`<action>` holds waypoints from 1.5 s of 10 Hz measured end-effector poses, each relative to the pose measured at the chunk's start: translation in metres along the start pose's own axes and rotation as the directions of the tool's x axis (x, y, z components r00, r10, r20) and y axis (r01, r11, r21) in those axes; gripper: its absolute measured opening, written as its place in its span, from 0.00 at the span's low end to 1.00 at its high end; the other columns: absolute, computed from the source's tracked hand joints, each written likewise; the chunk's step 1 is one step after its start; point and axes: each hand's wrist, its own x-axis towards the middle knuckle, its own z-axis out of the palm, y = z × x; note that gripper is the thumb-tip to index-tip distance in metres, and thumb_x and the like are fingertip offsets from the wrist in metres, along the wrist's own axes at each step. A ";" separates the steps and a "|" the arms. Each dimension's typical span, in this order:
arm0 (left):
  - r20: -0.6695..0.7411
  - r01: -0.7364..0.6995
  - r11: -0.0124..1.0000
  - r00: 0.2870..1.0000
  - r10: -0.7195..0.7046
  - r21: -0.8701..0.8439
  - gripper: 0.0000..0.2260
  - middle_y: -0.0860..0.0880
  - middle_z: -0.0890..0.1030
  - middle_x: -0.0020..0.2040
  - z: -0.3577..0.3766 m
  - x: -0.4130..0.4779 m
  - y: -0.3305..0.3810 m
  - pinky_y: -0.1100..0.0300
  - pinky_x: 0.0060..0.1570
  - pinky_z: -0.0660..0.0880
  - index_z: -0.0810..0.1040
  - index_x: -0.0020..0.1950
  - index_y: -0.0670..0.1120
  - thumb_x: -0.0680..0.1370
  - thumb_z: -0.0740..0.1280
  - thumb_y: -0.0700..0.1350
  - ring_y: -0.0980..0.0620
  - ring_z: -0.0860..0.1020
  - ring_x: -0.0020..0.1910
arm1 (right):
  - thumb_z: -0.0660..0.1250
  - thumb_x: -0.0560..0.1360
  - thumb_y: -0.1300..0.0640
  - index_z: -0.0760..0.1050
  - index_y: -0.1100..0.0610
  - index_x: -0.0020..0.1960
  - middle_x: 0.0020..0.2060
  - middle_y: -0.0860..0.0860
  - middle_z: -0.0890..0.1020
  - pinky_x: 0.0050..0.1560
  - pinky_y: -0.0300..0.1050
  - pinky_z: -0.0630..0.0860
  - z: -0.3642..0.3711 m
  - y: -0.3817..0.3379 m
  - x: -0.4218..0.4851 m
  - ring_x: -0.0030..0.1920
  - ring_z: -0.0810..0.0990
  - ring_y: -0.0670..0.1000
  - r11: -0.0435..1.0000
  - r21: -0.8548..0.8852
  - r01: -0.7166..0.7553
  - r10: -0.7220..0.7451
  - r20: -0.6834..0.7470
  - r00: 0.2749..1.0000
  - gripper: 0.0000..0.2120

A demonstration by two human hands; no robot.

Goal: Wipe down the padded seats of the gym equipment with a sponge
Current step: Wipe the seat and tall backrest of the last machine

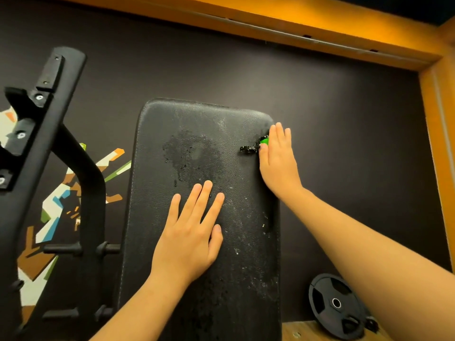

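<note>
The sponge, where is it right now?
In the head view, the green sponge sits at the upper right edge of the black pad, mostly hidden under the right hand.

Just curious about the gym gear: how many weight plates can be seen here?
1. The black weight plate stands at lower right, against the dark wall, right of the padded seat. Others may be hidden outside the view.

Left grip (192, 232): lay flat, fingers straight and slightly spread.
Right grip (278, 158): lay flat, fingers straight, together.
</note>
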 end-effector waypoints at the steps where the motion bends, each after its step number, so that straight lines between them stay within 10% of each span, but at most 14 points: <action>1: -0.007 0.002 1.000 1.000 -0.002 -0.002 0.27 0.43 0.59 0.81 0.000 0.000 0.000 0.37 0.76 0.58 0.64 0.80 0.47 0.81 0.56 0.52 0.44 0.57 0.81 | 0.54 0.85 0.61 0.56 0.74 0.77 0.78 0.68 0.59 0.80 0.58 0.50 -0.005 0.001 0.022 0.79 0.54 0.67 0.998 0.024 -0.051 0.050 0.013 0.999 0.25; 12: -0.042 0.008 1.000 0.999 -0.007 0.018 0.27 0.43 0.59 0.81 0.001 -0.001 0.002 0.38 0.76 0.57 0.64 0.80 0.47 0.81 0.55 0.51 0.44 0.58 0.80 | 0.52 0.87 0.57 0.45 0.63 0.82 0.82 0.55 0.43 0.73 0.31 0.32 0.012 0.008 -0.098 0.79 0.33 0.49 0.997 0.073 0.001 -0.006 0.072 0.997 0.28; 15: -0.054 0.002 1.000 0.999 -0.001 0.017 0.27 0.42 0.60 0.81 0.001 0.000 0.001 0.38 0.76 0.56 0.65 0.80 0.46 0.81 0.56 0.51 0.43 0.59 0.80 | 0.50 0.86 0.56 0.48 0.67 0.81 0.82 0.62 0.48 0.81 0.49 0.41 0.012 0.006 -0.072 0.81 0.40 0.61 0.999 0.035 -0.023 0.022 0.036 0.999 0.28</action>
